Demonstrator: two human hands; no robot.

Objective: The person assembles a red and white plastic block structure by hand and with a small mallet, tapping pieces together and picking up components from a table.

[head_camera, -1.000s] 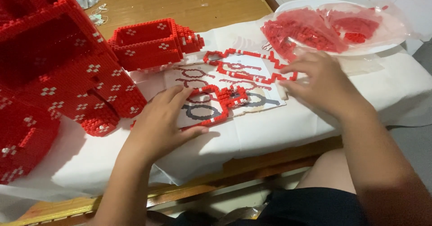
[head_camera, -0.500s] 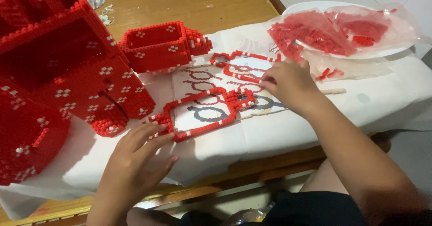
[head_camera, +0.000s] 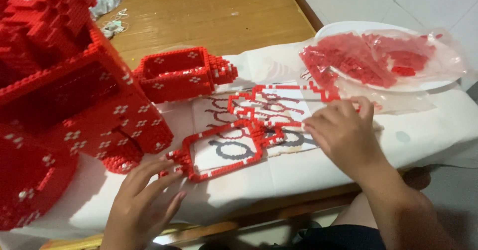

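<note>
A white cloth (head_camera: 438,130) is covering the near wooden table (head_camera: 279,212). A wooden surface (head_camera: 209,11) is stretching far beyond, and pale floor tiles (head_camera: 398,1) are showing far right.

A red brick outline (head_camera: 219,148) edged with white studs is laid on a white sheet (head_camera: 298,168) printed with grey and dark red curves. The large red model (head_camera: 74,100) is dotted with white flower patterns.

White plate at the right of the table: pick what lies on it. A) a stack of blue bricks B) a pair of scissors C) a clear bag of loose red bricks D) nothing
C: the white plate carries a clear plastic bag with loose red bricks inside.
</note>
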